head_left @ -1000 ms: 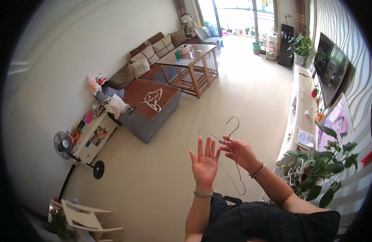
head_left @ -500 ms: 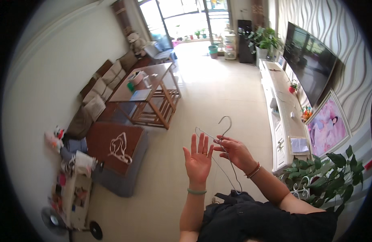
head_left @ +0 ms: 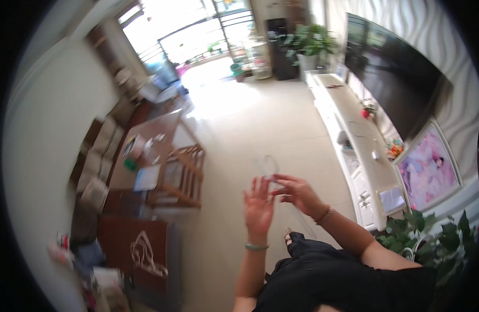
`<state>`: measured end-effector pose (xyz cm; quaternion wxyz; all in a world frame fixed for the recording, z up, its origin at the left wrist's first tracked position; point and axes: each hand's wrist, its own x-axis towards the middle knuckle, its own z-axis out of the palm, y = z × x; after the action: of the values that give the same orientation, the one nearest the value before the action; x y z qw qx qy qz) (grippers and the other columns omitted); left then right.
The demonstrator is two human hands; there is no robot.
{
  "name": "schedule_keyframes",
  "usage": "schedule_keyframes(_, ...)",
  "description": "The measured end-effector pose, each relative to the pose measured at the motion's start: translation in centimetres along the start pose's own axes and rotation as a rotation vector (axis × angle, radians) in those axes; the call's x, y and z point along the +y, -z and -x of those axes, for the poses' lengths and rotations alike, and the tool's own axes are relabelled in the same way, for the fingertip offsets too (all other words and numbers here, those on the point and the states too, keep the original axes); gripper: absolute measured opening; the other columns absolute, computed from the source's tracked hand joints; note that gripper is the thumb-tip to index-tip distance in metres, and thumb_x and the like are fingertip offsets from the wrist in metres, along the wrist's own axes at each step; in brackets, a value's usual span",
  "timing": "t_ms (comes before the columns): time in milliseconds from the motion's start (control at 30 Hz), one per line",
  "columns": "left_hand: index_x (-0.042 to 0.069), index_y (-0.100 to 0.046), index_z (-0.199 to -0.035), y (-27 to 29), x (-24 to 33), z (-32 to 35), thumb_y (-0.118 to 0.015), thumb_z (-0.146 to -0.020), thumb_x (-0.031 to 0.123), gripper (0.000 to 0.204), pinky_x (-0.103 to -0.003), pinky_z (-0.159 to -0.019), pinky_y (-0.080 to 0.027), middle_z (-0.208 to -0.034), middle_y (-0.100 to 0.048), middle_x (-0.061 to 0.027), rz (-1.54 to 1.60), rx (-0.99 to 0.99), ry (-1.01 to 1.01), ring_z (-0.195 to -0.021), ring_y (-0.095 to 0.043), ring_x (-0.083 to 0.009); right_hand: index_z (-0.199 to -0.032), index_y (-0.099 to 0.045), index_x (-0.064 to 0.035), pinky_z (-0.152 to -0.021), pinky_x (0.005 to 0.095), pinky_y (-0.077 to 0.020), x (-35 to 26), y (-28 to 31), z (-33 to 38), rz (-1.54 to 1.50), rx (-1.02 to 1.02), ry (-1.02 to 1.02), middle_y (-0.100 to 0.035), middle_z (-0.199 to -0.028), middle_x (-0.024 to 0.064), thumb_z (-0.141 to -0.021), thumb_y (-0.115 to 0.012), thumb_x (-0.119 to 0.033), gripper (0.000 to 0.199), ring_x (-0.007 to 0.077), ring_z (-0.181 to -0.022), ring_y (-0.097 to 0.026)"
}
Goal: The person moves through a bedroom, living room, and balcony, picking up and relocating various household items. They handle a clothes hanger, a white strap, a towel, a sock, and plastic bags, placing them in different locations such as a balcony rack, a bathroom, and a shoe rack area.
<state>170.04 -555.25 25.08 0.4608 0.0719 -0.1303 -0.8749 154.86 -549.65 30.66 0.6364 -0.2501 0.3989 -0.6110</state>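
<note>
Thin and smeared by motion, a metal wire clothes hanger (head_left: 276,165) hangs in front of me with its hook upward. My right hand (head_left: 301,196) grips it near the neck, the fingers pinched together. Beside it, my left hand (head_left: 258,210) is raised with the palm showing and the fingers stretched out, holding nothing. Its fingertips are close to the right fingers; whether they touch the wire cannot be made out. The lower part of the hanger is too blurred to trace.
To the left stand a wooden table (head_left: 167,127) with small items and a brown-topped seat (head_left: 112,229) bearing a pale cord (head_left: 141,252). A long white cabinet (head_left: 348,122) lines the right, below a television (head_left: 390,73). A leafy plant (head_left: 450,236) is near my right elbow.
The view has turned right, so the room's contents shift left. My left fingers have drawn closer together and nearer the right hand. The hanger stays in my right hand.
</note>
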Motion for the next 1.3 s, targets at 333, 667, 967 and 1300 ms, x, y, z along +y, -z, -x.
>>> schedule_keyframes(333,0.008,-0.038,-0.144,-1.4,5.1,-21.7,-0.035,-0.102,0.045,0.056,-0.043,-0.105,-0.037,-0.145,-0.043,-0.0156,0.182,-0.006,0.087,-0.129,-0.045,-0.0276,-0.135,-0.047,0.0014,-0.076,0.0265,-0.0539,-9.0,1.6,-20.7,-0.016,-0.039,-0.002,-0.063,-0.112,0.0092,-0.100,-0.048,-0.018,0.040,0.0139,-0.094,-0.066)
schedule_keyframes(667,0.009,-0.037,-0.143,2.7,14.4,-46.6,-0.034,-0.103,0.044,0.053,-0.039,-0.102,-0.040,-0.141,-0.048,-0.0104,0.151,-0.080,0.104,-0.127,-0.045,-0.0241,-0.132,-0.050,0.0017,-0.077,0.0281,-0.0538,-15.2,2.4,-45.9,-0.027,-0.095,0.021,-0.063,-0.113,0.0074,-0.099,-0.050,-0.017,0.038,0.0165,-0.095,-0.067)
schedule_keyframes(967,0.010,-0.036,-0.144,0.8,20.6,-68.9,-0.031,-0.104,0.045,0.054,-0.038,-0.103,-0.039,-0.145,-0.042,-0.0068,0.006,-0.046,0.183,-0.130,-0.042,-0.0227,-0.131,-0.047,0.0069,-0.080,0.0323,-0.0566,-23.3,4.4,-65.5,-0.072,-0.022,0.053,-0.063,-0.106,0.0130,-0.101,-0.045,-0.012,0.035,0.0175,-0.093,-0.067)
schedule_keyframes(1300,0.009,-0.039,-0.143,4.6,27.2,-94.7,-0.030,-0.104,0.043,0.053,-0.044,-0.107,-0.035,-0.145,-0.044,-0.0067,0.039,-0.053,0.181,-0.136,-0.038,-0.0272,-0.132,-0.048,0.0053,-0.086,0.0332,-0.0553,-30.9,8.6,-89.4,0.092,-0.042,0.007,-0.062,-0.118,0.0123,-0.100,-0.045,-0.013,0.037,0.0188,-0.099,-0.065)
